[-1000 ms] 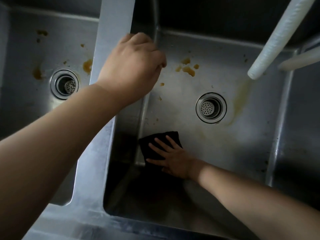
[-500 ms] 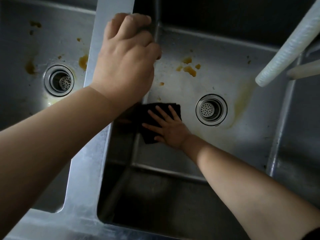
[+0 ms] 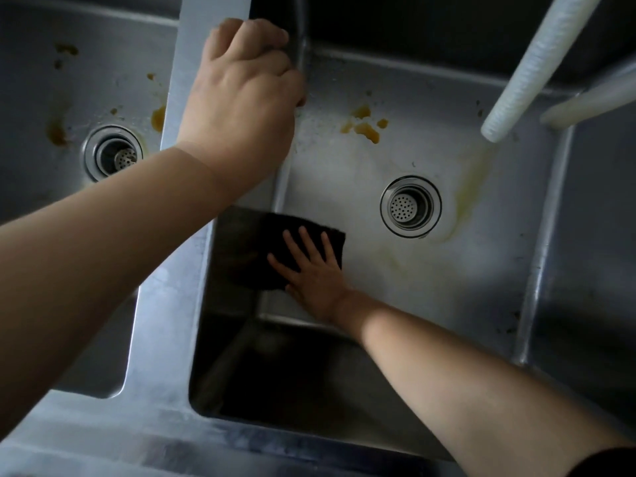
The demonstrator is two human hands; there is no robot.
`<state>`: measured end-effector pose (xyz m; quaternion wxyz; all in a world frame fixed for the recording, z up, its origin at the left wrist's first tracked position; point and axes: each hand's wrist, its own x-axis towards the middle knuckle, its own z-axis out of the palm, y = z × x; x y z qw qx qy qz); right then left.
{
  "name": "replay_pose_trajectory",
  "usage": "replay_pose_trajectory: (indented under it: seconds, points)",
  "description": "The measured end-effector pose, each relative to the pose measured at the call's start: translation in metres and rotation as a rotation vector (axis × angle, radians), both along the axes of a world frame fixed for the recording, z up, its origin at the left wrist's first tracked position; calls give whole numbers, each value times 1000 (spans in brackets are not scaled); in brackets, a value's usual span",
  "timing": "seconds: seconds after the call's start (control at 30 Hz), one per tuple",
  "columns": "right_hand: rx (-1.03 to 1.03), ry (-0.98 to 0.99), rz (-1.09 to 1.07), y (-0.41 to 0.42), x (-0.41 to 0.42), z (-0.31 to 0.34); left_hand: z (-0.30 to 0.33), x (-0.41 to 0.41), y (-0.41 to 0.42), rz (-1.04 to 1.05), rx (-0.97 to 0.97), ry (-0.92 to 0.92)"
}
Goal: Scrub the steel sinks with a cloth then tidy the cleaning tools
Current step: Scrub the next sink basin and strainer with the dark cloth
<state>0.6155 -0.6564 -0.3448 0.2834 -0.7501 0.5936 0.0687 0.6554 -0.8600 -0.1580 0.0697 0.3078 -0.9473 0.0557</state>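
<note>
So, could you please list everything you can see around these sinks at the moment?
Sink basins: two fully seen, steel; middle basin under the right hand, left basin beside it; a third shows partly at far right.
Divider: one, steel, between left and middle basins.
Drains: two, steel; middle drain, left drain.
Stains: orange-brown; several on the middle basin floor, several in the left basin.
Cloth: one, black, flat on the middle basin floor, left of its drain.
Hoses: two, white, top right; ribbed hose, second hose.
Left hand: grips the divider's edge.
Right hand: fingers spread, presses the cloth.
</note>
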Motion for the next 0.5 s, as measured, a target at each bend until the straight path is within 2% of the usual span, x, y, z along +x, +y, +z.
replay_pose_trajectory:
  seconds: [0.2, 0.33, 0.43, 0.5]
  points:
    - [56, 0, 301, 27, -11, 7, 5, 0, 6, 17, 4, -51]
    - [81, 13, 361, 46, -42, 15, 10, -2, 11, 0, -4, -81]
    - [120, 45, 362, 70, -77, 21, 11, -2, 17, -111, -103, -119]
    - [166, 73, 346, 86, -103, 24, 12, -4, 20, -151, -102, -189]
